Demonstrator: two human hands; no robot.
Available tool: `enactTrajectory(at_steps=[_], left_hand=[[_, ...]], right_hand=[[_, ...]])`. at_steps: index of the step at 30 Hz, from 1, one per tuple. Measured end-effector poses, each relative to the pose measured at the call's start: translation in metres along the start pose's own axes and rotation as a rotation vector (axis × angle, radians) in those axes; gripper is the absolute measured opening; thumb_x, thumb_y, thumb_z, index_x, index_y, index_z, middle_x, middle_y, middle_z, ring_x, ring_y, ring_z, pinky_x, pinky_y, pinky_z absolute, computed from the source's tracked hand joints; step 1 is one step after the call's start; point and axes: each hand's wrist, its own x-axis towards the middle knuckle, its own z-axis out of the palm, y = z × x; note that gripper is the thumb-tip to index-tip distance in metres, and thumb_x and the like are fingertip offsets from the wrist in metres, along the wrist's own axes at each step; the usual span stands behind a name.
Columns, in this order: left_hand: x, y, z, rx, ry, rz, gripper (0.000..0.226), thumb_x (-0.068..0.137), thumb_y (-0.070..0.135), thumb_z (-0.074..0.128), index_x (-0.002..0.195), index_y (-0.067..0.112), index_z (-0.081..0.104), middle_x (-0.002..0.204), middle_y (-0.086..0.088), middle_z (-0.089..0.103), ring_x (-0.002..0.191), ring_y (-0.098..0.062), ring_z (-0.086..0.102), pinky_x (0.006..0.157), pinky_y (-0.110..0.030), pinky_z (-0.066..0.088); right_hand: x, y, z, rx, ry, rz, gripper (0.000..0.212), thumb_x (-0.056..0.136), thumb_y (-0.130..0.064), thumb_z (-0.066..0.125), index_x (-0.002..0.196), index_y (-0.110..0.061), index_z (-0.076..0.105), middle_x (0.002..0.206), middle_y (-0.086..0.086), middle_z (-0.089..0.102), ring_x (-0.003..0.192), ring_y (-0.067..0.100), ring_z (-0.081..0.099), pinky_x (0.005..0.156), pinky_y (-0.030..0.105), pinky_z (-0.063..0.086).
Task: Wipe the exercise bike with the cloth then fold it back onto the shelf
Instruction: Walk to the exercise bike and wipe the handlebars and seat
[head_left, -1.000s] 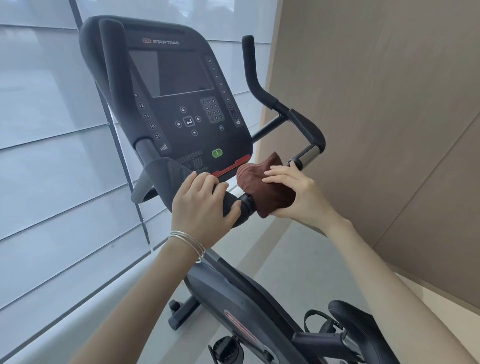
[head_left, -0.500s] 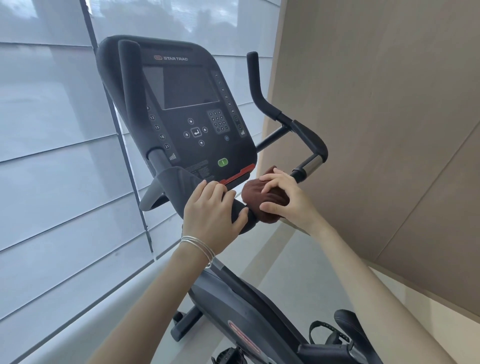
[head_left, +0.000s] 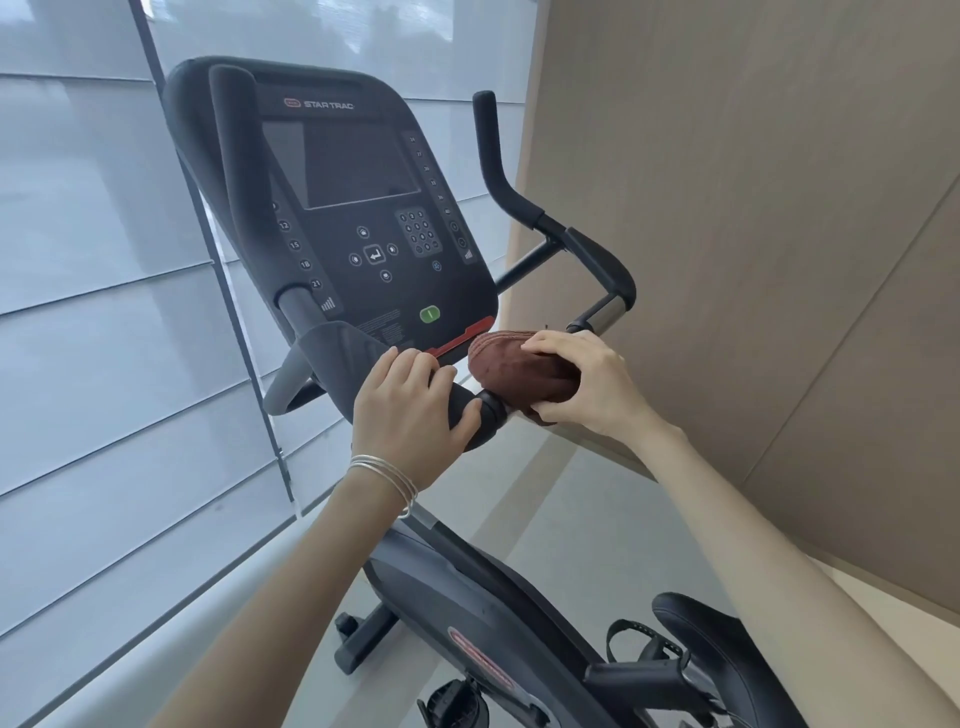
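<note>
Two hands worked the exercise bike (head_left: 363, 218) in the head view. The left hand (head_left: 410, 410) clasped the padded grip, apparently bracing the handlebar. Just beside it, the right hand (head_left: 582, 384) clutched the brown cloth (head_left: 514, 366), bunched around the bar to rub it.

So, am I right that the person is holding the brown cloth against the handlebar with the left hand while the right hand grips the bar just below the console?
Not quite: the hands are swapped. In the head view the right hand presses the brown cloth around the handlebar, while the left hand grips the bar just below the console.
</note>
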Motion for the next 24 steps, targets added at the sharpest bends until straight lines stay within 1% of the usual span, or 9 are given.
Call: enactTrajectory(at_steps=[2,5,7,9,13,17,19,21,24], left_hand=[[0.0,0.0,-0.001,-0.006,-0.004,0.002,0.053,0.086,0.049,0.031,0.094,0.014,0.07,0.087,-0.004,0.067,0.09,-0.025,0.061,0.102,-0.038,0.042],[0.0,0.0,-0.001,-0.006,0.003,0.004,0.053,0.086,0.049,0.032,0.09,0.012,0.07,0.084,-0.005,0.067,0.086,-0.026,0.061,0.099,-0.038,0.044],[-0.001,-0.001,0.0,-0.001,0.001,0.005,0.053,0.087,0.049,0.032,0.087,0.011,0.07,0.083,-0.005,0.066,0.086,-0.027,0.06,0.098,-0.037,0.042],[-0.001,-0.001,0.0,-0.001,-0.007,0.009,0.055,0.087,0.049,0.03,0.087,0.011,0.069,0.084,-0.006,0.066,0.087,-0.028,0.059,0.097,-0.037,0.041],[-0.001,-0.001,-0.001,-0.008,-0.022,0.022,0.06,0.088,0.05,0.025,0.09,0.01,0.069,0.086,-0.008,0.067,0.086,-0.028,0.059,0.093,-0.038,0.043],[-0.001,-0.002,-0.001,-0.015,-0.013,0.035,0.059,0.089,0.049,0.026,0.092,0.009,0.07,0.086,-0.009,0.067,0.086,-0.029,0.06,0.093,-0.04,0.044],[-0.002,-0.002,-0.001,-0.014,-0.002,0.03,0.058,0.09,0.048,0.028,0.091,0.009,0.07,0.086,-0.009,0.067,0.086,-0.029,0.06,0.093,-0.039,0.043],[-0.001,-0.001,0.0,-0.005,0.022,0.022,0.055,0.09,0.048,0.03,0.09,0.009,0.07,0.085,-0.008,0.067,0.086,-0.029,0.06,0.096,-0.038,0.043],[-0.002,-0.001,0.001,-0.002,0.058,0.018,0.052,0.089,0.047,0.033,0.09,0.011,0.07,0.084,-0.007,0.067,0.086,-0.028,0.062,0.097,-0.039,0.045]], right_hand=[[-0.005,-0.006,-0.005,0.0,0.036,0.022,0.057,0.06,-0.015,0.08,0.115,-0.02,0.065,0.121,-0.005,0.064,0.106,0.019,0.055,0.094,0.036,0.046],[-0.022,-0.009,-0.011,0.074,0.073,0.082,0.047,0.063,-0.005,0.074,0.108,-0.014,0.068,0.109,0.001,0.069,0.099,0.02,0.062,0.09,0.031,0.049],[-0.039,-0.009,-0.015,0.116,0.114,0.128,0.039,0.065,0.002,0.07,0.102,-0.011,0.07,0.099,0.004,0.072,0.09,0.019,0.065,0.083,0.025,0.051],[-0.057,-0.008,-0.017,0.126,0.122,0.181,0.036,0.065,0.004,0.069,0.098,-0.01,0.072,0.093,0.003,0.073,0.083,0.019,0.066,0.076,0.023,0.051],[-0.083,-0.005,-0.017,0.153,0.101,0.281,0.035,0.066,0.0,0.069,0.097,-0.017,0.071,0.086,-0.006,0.071,0.075,0.014,0.066,0.069,0.029,0.057],[-0.1,-0.002,-0.013,0.22,0.117,0.326,0.032,0.069,-0.007,0.071,0.094,-0.025,0.067,0.081,-0.01,0.07,0.069,0.008,0.067,0.06,0.031,0.06],[-0.099,-0.002,-0.012,0.254,0.104,0.331,0.033,0.07,-0.013,0.075,0.097,-0.031,0.064,0.086,-0.013,0.07,0.076,0.007,0.067,0.062,0.028,0.06],[-0.092,-0.002,-0.011,0.297,0.075,0.333,0.036,0.07,-0.021,0.079,0.098,-0.036,0.061,0.092,-0.014,0.069,0.083,0.004,0.066,0.059,0.019,0.055],[-0.078,-0.002,-0.002,0.337,0.035,0.299,0.033,0.072,-0.022,0.079,0.099,-0.031,0.063,0.09,-0.014,0.067,0.076,0.002,0.062,0.057,0.009,0.046]])
